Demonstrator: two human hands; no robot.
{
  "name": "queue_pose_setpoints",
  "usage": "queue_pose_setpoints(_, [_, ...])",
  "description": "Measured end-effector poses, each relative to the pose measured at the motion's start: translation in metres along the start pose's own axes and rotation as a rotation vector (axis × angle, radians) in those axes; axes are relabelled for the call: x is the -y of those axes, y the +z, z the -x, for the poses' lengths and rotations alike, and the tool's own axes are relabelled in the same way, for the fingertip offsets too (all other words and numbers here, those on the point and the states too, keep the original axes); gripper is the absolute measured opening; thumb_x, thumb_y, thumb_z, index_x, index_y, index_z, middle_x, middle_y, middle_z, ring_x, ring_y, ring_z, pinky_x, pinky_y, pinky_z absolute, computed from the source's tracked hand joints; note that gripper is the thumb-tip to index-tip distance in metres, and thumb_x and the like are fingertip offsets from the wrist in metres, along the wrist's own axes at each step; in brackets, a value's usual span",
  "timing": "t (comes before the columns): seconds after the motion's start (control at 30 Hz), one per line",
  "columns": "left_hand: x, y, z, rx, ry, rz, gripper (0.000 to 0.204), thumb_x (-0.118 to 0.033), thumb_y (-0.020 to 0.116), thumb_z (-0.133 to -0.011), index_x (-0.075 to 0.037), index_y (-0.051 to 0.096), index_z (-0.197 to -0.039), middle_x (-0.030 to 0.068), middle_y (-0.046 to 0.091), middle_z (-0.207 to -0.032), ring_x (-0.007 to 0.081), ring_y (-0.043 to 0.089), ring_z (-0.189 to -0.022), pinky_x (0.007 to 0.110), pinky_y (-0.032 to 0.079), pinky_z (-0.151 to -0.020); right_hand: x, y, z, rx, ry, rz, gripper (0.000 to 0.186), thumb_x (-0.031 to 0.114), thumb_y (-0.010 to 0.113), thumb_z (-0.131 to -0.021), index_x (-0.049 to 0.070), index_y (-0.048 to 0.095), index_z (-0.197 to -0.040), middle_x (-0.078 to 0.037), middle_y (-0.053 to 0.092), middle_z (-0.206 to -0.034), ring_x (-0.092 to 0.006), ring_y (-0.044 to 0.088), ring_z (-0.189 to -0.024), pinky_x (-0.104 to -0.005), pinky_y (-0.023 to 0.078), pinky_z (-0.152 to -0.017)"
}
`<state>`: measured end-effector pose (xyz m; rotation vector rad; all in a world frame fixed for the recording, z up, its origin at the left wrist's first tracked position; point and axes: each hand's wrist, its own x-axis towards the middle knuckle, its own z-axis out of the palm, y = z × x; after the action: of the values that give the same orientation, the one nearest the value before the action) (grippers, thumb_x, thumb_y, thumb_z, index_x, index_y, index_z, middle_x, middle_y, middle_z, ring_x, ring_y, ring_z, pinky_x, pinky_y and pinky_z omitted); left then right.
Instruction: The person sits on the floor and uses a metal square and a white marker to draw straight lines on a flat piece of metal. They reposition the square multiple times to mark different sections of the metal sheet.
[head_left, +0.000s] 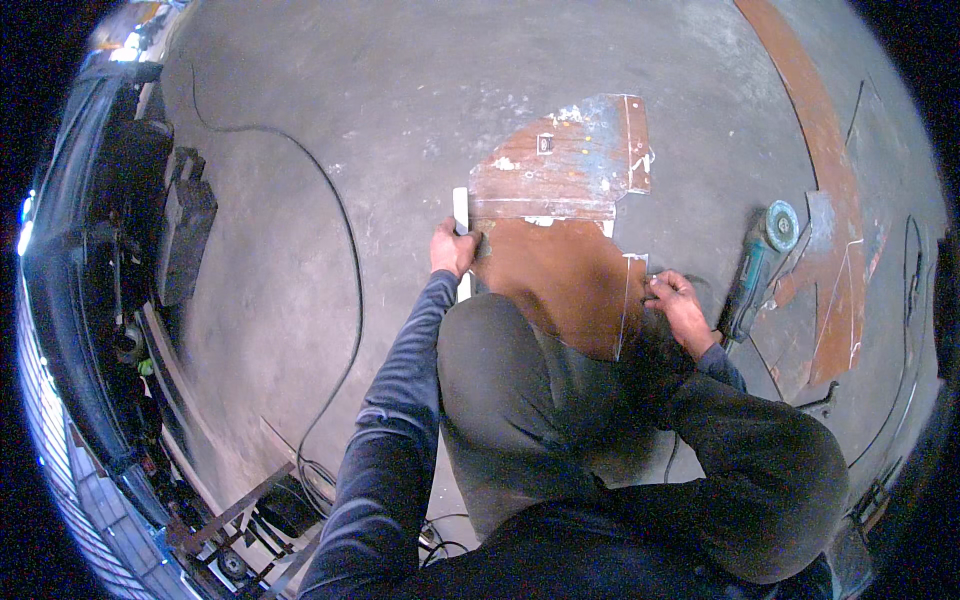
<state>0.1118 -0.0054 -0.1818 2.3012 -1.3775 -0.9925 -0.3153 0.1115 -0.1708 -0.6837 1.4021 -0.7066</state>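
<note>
A rust-brown metal sheet (560,262) lies on the floor in front of my knees, with thin white lines drawn on it. Against its far edge is a paint-worn, patchy metal piece (560,165) with a curved left side and a small slot. My left hand (455,248) is closed around a narrow white straight strip (461,205) at the sheet's left edge. At the right edge, beside a white line, my right hand (680,306) is closed in a pinch. Whatever its fingertips hold is too small to make out.
An angle grinder (762,262) lies to the right, near a long rusty metal offcut (838,230). A dark cable (350,230) curves over the concrete floor on the left. Dark blocks (188,235) and a metal frame (235,520) stand along the left side.
</note>
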Motion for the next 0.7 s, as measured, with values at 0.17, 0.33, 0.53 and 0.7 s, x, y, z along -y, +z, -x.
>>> queue_pose_setpoints(0.17, [-0.003, -0.003, 0.002, 0.023, 0.045, -0.044, 0.039, -0.024, 0.073, -0.079, 0.004, 0.067, -0.105, 0.0236, 0.073, -0.093, 0.0322, 0.072, -0.085, 0.042, 0.055, -0.079, -0.007, -0.003, -0.002, -0.007, -0.02, -0.012, 0.021, 0.027, 0.061, -0.1, 0.007, 0.061, -0.098, -0.001, 0.059, -0.096, -0.0142, 0.059, -0.092, -0.033, 0.055, -0.079])
queue_pose_setpoints(0.33, [0.001, -0.009, -0.004, 0.056, 0.066, -0.123, 0.042, -0.027, 0.074, -0.079, 0.003, 0.067, -0.107, 0.0242, 0.073, -0.093, 0.0331, 0.072, -0.085, 0.042, 0.056, -0.078, -0.002, 0.003, -0.001, -0.041, 0.012, -0.079, 0.019, 0.026, 0.06, -0.101, 0.007, 0.06, -0.097, -0.001, 0.058, -0.093, -0.0147, 0.059, -0.091, -0.0333, 0.055, -0.077])
queue_pose_setpoints(0.53, [0.0, -0.011, -0.001, 0.177, 0.013, 0.025, 0.048, -0.025, 0.075, -0.075, 0.006, 0.065, -0.11, 0.0257, 0.072, -0.095, 0.0353, 0.072, -0.092, 0.044, 0.055, -0.082, 0.01, -0.011, -0.008, 0.024, 0.017, 0.145, 0.02, 0.021, 0.056, -0.103, 0.003, 0.062, -0.109, -0.005, 0.065, -0.092, -0.0148, 0.063, -0.081, -0.0306, 0.054, -0.07])
queue_pose_setpoints(0.7, [0.022, -0.002, -0.011, 0.148, 0.036, 0.209, 0.048, -0.023, 0.072, -0.077, 0.007, 0.065, -0.113, 0.0255, 0.073, -0.098, 0.0351, 0.072, -0.092, 0.042, 0.055, -0.084, 0.035, -0.006, 0.015, 0.041, 0.047, 0.067, 0.02, 0.015, 0.049, -0.104, 0.003, 0.063, -0.112, -0.004, 0.066, -0.087, -0.0124, 0.061, -0.073, -0.0281, 0.05, -0.063])
